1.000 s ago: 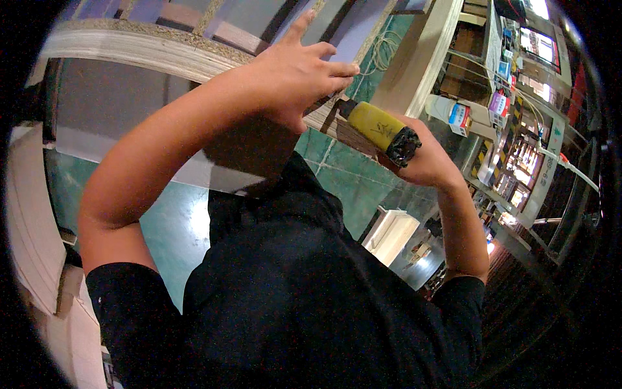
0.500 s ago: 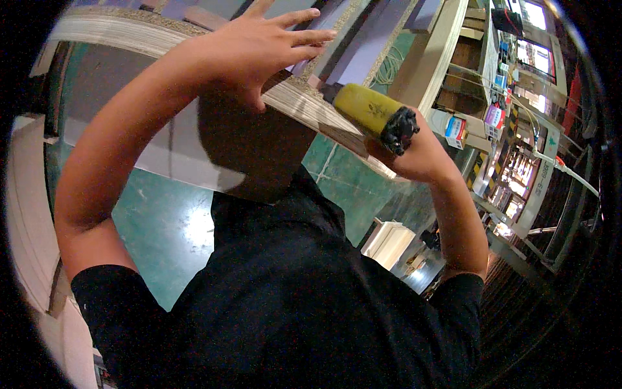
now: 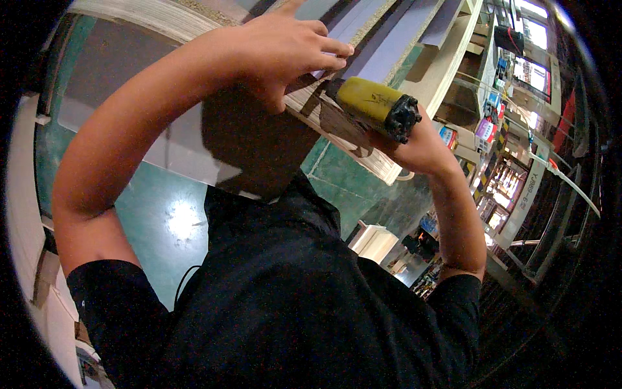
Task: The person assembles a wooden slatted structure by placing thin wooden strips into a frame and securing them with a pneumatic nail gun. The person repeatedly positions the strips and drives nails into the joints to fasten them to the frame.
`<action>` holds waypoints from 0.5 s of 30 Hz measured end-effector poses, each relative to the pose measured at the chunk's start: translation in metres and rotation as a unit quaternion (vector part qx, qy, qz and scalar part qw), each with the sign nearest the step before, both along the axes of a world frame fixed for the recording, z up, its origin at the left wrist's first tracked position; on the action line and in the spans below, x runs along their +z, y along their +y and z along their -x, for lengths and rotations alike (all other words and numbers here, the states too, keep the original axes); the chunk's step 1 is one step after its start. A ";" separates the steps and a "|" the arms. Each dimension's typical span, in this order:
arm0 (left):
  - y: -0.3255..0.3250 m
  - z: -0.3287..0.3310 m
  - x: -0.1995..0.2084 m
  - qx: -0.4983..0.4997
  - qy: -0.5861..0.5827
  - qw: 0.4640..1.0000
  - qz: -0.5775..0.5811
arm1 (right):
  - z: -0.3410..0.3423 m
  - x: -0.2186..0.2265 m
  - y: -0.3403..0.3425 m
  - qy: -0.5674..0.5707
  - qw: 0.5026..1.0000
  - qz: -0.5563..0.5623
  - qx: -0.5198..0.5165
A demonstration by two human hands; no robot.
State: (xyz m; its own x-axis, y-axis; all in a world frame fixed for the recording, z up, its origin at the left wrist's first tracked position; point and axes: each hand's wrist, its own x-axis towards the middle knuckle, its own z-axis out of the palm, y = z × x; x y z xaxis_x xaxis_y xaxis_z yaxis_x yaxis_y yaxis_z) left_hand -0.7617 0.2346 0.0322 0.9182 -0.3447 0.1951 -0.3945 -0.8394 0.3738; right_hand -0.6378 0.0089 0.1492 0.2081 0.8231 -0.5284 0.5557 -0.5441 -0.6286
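Observation:
My left hand [image 3: 285,55] rests at the top edge of a layered wooden frame [image 3: 330,123], its fingers apart and a little bent, the thumb hanging over the near side. Just right of it, my right hand [image 3: 421,146] is wrapped round what looks like a nail gun [image 3: 369,100] with a yellow barrel and a black bolted end cap. The nail gun's dark nose points left, close to the frame's edge and my left fingertips. Its handle is mostly hidden by the barrel and my hand.
Pale lilac boards [image 3: 382,52] with chipboard edges run across the frame. A grey-white panel [image 3: 188,159] hangs below it, partly in shadow. Further right are small boxes [image 3: 484,129] and a pale hose [image 3: 570,178]. Stacked pale timber [image 3: 372,243] stands on the green floor [image 3: 146,194].
My left hand has shifted right, nearer the nail gun's nose, and its fingers are more bent. The nail gun, still in my right hand, has tilted slightly. The whole view has shifted a little.

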 end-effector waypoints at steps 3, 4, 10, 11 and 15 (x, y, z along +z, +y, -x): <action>0.001 -0.004 -0.002 -0.012 0.007 1.000 0.016 | 0.003 0.005 0.008 0.004 1.000 -0.008 0.005; 0.002 -0.005 -0.002 -0.016 0.012 1.000 0.022 | 0.004 0.006 0.010 0.001 1.000 -0.012 0.009; -0.002 -0.005 -0.009 -0.004 0.033 0.999 0.013 | 0.002 0.004 0.009 0.016 1.000 0.014 -0.016; -0.003 -0.006 -0.012 0.001 0.045 0.999 0.020 | 0.003 0.005 0.010 0.012 1.000 0.016 -0.017; -0.004 -0.003 -0.006 0.005 0.028 0.999 -0.014 | 0.000 0.003 0.005 0.004 1.000 0.011 -0.014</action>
